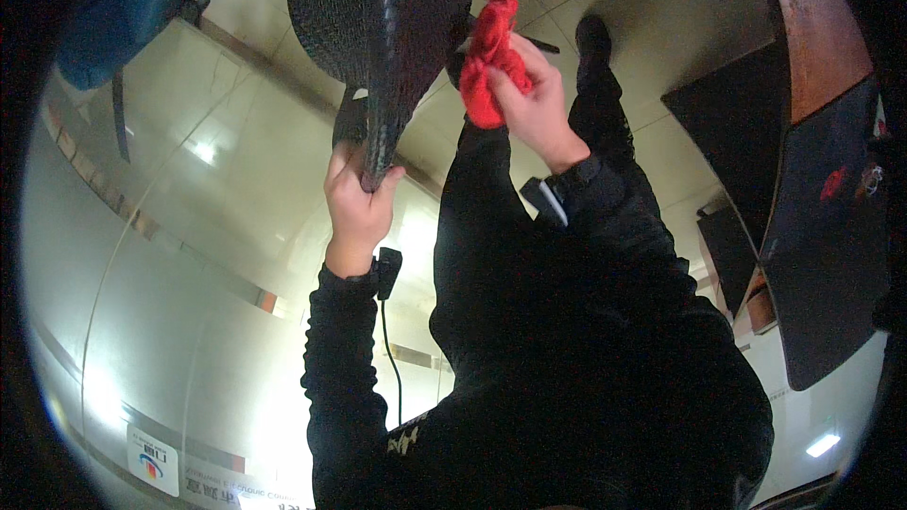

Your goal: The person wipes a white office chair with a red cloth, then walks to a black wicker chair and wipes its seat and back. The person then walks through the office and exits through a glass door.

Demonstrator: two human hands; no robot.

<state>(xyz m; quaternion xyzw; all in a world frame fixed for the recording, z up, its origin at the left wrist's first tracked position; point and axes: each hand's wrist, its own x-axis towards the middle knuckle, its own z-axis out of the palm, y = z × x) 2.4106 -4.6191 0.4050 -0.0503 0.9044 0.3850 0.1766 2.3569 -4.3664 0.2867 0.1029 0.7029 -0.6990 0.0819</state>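
A black mesh chair (326, 24), which looks like an office chair, stands in front of me at the top. My left hand (357, 208) is closed around the near end of its dark, ribbed edge (383, 66). A crumpled red cloth (488, 61) is in my right hand (540, 111), with the thumb pressed on it. The cloth is just right of the chair's mesh, over my leg; whether it touches the chair I cannot tell. Part of a dark armrest or lever (540, 44) shows behind the cloth.
At the upper left is a blue seat-like thing (123, 24). A pale, glossy partition (189, 189) runs along my left. On the right stand a dark-topped desk (822, 255) and a dark panel (727, 109). A black cable (392, 359) hangs from my left wrist.
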